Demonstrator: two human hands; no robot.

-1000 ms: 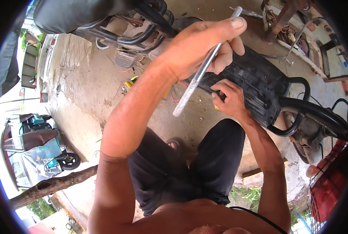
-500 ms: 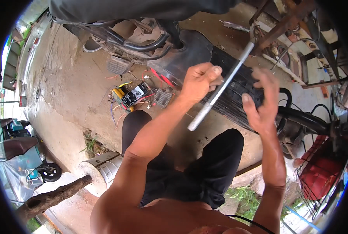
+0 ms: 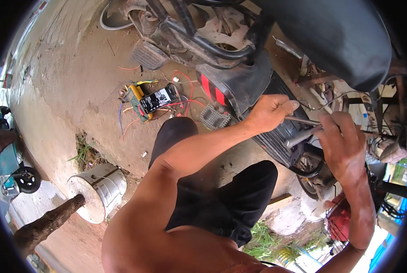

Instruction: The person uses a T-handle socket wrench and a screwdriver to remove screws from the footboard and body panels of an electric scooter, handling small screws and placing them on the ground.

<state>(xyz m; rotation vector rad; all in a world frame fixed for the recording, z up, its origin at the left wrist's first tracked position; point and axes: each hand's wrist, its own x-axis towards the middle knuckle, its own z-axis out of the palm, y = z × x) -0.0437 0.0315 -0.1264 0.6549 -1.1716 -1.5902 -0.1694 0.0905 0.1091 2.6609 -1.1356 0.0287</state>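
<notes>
My left hand (image 3: 274, 111) is closed at one end of a thin metal rod (image 3: 302, 120); the rod reaches across to my right hand (image 3: 344, 141). A thicker silver metal bar (image 3: 301, 136) sticks out of the closed right hand, its blunt end pointing left and down. Whether the right fingers also grip the thin rod cannot be made out. Both hands are over the ribbed black footboard (image 3: 274, 141) of a scooter, beside its dark body panel with a red strip (image 3: 211, 88). The scooter's black seat (image 3: 331, 41) rises beyond them.
Left of the scooter, a phone (image 3: 158, 100) rests against a yellow-and-green device (image 3: 134, 98) among loose wires. Near my knee lies a grey perforated block (image 3: 214, 117). At lower left are a white bucket (image 3: 96, 189) and a log (image 3: 48, 223). A red-filled wire basket (image 3: 340, 223) is at right.
The view has shifted. Both hands have moved right; my right hand, open before, has closed on the silver bar, which slanted between the hands. The thin rod now shows.
</notes>
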